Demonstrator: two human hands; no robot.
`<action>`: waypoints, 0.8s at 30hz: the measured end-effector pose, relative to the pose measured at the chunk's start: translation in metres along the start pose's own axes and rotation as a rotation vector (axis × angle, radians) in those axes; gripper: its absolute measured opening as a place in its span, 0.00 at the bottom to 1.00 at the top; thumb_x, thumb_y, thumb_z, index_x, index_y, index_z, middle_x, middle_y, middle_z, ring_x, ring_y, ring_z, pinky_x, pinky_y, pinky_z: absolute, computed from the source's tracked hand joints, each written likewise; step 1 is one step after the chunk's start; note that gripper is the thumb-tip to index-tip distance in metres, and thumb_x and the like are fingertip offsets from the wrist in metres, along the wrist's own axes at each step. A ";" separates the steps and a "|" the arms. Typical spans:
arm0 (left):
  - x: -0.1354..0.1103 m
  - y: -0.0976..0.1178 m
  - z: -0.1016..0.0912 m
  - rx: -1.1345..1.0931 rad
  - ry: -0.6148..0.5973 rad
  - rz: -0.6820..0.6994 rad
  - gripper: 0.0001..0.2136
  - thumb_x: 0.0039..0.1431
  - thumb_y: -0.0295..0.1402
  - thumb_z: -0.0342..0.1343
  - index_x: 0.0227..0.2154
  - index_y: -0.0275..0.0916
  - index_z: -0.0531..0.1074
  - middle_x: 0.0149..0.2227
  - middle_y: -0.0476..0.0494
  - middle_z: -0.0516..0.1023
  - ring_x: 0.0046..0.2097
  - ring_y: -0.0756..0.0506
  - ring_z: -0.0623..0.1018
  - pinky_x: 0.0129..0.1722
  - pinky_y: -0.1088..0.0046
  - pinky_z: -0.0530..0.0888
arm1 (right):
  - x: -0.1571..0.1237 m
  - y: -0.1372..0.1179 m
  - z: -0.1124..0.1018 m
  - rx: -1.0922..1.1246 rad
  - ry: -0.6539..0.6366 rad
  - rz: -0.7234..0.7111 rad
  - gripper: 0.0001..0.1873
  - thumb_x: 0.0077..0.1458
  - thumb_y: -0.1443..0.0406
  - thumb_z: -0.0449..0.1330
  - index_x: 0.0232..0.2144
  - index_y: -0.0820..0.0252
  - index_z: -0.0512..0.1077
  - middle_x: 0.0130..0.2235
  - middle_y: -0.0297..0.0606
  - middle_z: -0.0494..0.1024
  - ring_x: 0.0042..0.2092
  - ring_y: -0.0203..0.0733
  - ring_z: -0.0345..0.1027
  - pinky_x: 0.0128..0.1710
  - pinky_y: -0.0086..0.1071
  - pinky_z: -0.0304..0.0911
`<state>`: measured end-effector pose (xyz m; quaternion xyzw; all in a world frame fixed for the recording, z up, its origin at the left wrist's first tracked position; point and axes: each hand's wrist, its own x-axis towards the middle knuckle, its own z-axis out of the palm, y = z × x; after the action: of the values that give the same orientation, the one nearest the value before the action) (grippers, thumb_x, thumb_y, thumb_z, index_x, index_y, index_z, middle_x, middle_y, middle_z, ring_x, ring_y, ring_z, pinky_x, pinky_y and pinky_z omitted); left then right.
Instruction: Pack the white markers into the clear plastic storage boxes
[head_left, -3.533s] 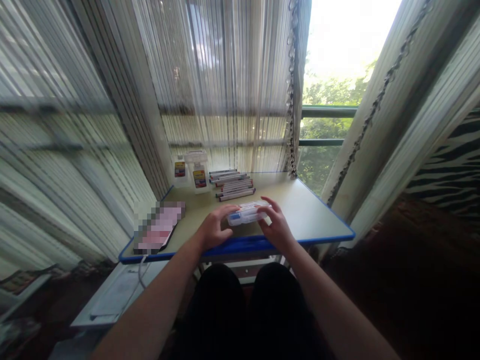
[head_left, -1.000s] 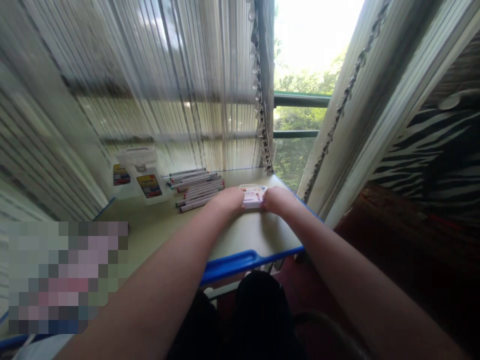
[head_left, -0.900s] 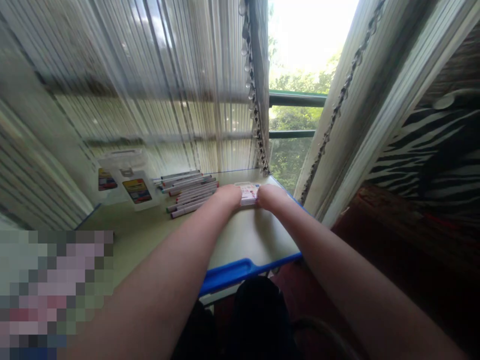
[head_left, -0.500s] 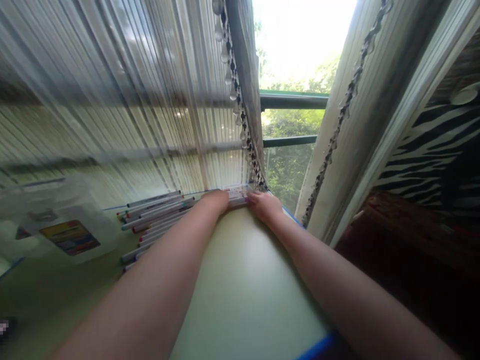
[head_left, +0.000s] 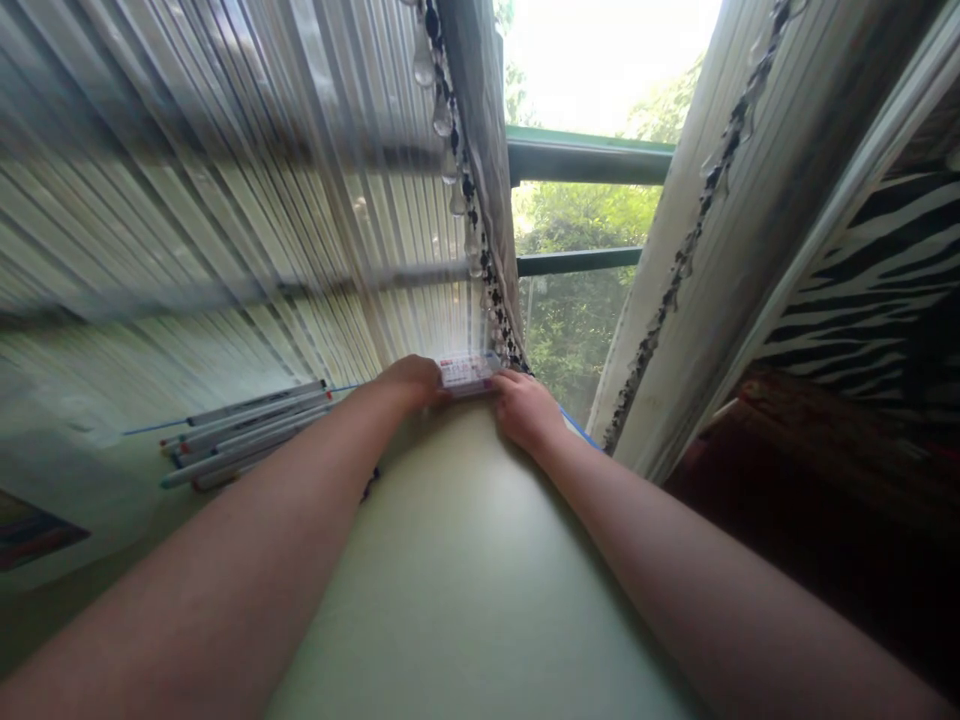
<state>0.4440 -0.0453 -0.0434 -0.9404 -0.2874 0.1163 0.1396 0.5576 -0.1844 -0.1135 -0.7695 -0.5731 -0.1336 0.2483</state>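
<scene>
At the far end of the pale table lies a small clear flat case with red and dark print on its top. My left hand grips its left end, the fingers mostly hidden behind the hand. On its right end my right hand closes, fingers curled over the edge. What the case contains is too small to make out. Several grey markers with coloured ends lie in a row left of my left forearm, which hides part of them.
A translucent plastic container with a coloured label stands at the left. String curtains with a beaded trim hang along the table's far side. Beyond them is a window with a green frame. Zebra-striped fabric is at the right.
The view has shifted, so the markers and container sit further left in the picture. More of the case's printed top shows between my hands, which stay at its ends.
</scene>
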 end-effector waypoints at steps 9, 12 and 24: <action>-0.002 0.003 -0.006 -0.002 0.009 0.002 0.22 0.55 0.48 0.51 0.42 0.35 0.75 0.43 0.34 0.77 0.44 0.40 0.76 0.39 0.71 0.69 | 0.001 -0.001 0.002 0.017 0.006 0.031 0.20 0.52 0.72 0.50 0.47 0.63 0.69 0.52 0.43 0.71 0.51 0.43 0.64 0.51 0.31 0.59; -0.003 0.008 -0.008 -0.010 0.012 0.000 0.24 0.54 0.49 0.50 0.42 0.35 0.75 0.43 0.33 0.77 0.44 0.39 0.75 0.39 0.71 0.69 | 0.001 -0.001 0.001 -0.001 0.018 0.070 0.19 0.51 0.71 0.51 0.46 0.63 0.70 0.50 0.44 0.71 0.49 0.44 0.66 0.49 0.32 0.60; -0.002 0.014 -0.012 -0.034 0.015 0.009 0.22 0.54 0.48 0.52 0.41 0.35 0.76 0.43 0.33 0.77 0.44 0.40 0.75 0.40 0.71 0.69 | 0.000 0.000 0.000 -0.038 0.034 0.117 0.16 0.51 0.70 0.51 0.42 0.62 0.70 0.47 0.43 0.73 0.46 0.45 0.67 0.46 0.32 0.61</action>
<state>0.4533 -0.0596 -0.0370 -0.9448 -0.2840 0.1050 0.1251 0.5578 -0.1841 -0.1136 -0.8039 -0.5201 -0.1426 0.2507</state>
